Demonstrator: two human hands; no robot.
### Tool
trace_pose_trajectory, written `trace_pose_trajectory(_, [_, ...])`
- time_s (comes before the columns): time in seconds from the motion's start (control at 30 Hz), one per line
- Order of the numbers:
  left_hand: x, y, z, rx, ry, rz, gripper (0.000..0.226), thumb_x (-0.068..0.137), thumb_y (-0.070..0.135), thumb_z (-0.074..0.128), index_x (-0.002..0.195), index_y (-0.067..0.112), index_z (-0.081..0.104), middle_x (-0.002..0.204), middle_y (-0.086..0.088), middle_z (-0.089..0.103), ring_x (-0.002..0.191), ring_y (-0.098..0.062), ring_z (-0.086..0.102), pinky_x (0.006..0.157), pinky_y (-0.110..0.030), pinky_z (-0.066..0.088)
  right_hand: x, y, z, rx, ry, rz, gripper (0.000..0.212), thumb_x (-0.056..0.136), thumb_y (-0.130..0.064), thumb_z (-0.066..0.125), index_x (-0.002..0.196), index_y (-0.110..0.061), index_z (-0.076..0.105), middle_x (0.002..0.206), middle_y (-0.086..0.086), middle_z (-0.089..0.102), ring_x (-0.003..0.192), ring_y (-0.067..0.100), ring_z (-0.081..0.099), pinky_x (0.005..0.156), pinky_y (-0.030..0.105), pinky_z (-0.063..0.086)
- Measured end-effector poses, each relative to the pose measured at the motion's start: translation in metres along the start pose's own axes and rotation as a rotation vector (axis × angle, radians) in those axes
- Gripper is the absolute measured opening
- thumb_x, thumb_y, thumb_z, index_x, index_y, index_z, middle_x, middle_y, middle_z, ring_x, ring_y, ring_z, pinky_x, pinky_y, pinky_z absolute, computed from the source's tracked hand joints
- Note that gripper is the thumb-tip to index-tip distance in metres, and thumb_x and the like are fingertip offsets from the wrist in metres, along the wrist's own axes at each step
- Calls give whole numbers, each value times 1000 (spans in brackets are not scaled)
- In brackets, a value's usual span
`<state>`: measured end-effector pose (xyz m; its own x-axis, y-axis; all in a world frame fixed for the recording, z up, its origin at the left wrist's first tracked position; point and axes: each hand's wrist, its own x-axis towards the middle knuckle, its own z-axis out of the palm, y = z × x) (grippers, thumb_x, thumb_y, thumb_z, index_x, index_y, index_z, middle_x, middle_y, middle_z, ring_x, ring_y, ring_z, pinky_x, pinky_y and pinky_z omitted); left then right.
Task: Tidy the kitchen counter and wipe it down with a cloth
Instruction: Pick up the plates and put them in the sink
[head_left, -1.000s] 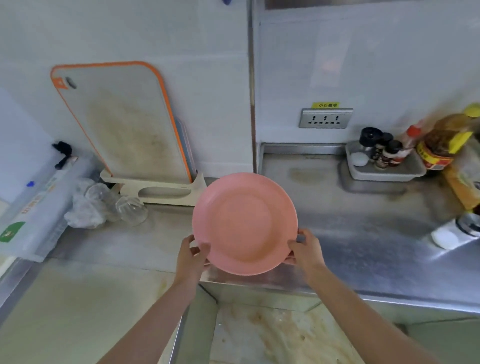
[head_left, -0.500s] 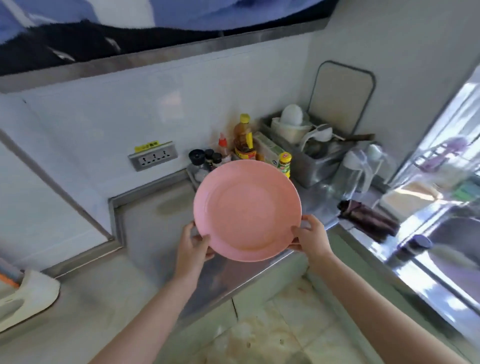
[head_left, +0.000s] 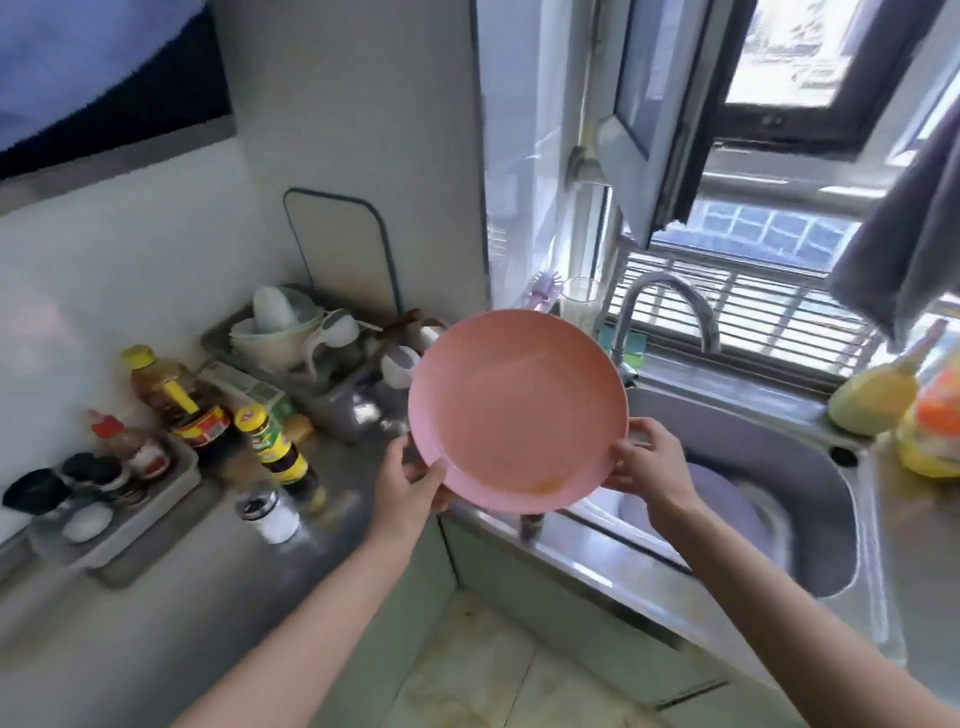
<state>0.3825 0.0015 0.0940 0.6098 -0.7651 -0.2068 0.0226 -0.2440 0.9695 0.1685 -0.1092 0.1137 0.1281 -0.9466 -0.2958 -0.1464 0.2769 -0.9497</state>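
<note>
Plate (head_left: 519, 410) held over counter corner, sink (head_left: 810, 467) right, bottles (head_left: 208, 410) left, dish rack (head_left: 322, 384) behind

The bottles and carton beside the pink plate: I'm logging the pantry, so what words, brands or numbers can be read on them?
None can be read.
Large oil bottle: red and yellow label, print blurred.
Small yellow-capped bottle: green and yellow label with a red logo, too blurred.
Carton: green and white print, too small.
Red-capped bottle: label blurred.

No legible text
Labels on the sauce bottles (head_left: 275, 441) and the carton (head_left: 249, 387) are too blurred to read.
</note>
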Motion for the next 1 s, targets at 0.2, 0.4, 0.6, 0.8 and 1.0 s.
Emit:
trace_pose_trajectory(0.2, [31,1,123,126,-223,25,37,85,4,59,118,14,45,95,-1,63,74,-1,63,61,-17,52,42,28,-101,69,224,89,25,84,8,44,103,-5,54,80,11,61,62,25,61,47,26,55])
trace_pose_trajectory(0.4, [49,-31,213,300,-433,-142,43,82,-1,50,120,15,41,103,-10,61,90,-30,63,80,-44,55,64,71,-171,70,355,164,29,86,7,47,108,-10,53,89,15,64,69,30,65,53,33,54])
trace_pose_trajectory(0.6, [55,-81,264,432,-584,-216,39,80,-4,48,108,23,44,109,-8,57,99,-27,56,87,-46,51,75,129,-204,2,489,291,30,86,8,46,92,-21,54,89,19,62,68,31,63,49,35,56])
trace_pose_trajectory(0.8, [74,-111,302,467,-689,-372,35,86,2,53,113,20,38,92,-11,61,76,-31,64,72,-45,55,86,191,-214,21,624,512,34,81,8,48,109,-8,57,100,17,64,74,32,64,53,35,58])
trace_pose_trajectory(1.0, [100,-125,324,538,-609,-438,61,74,20,63,128,6,38,92,-4,55,96,-30,58,79,-37,47,144,210,-219,32,679,566,26,80,4,45,89,-19,52,86,6,57,83,32,61,74,49,56])
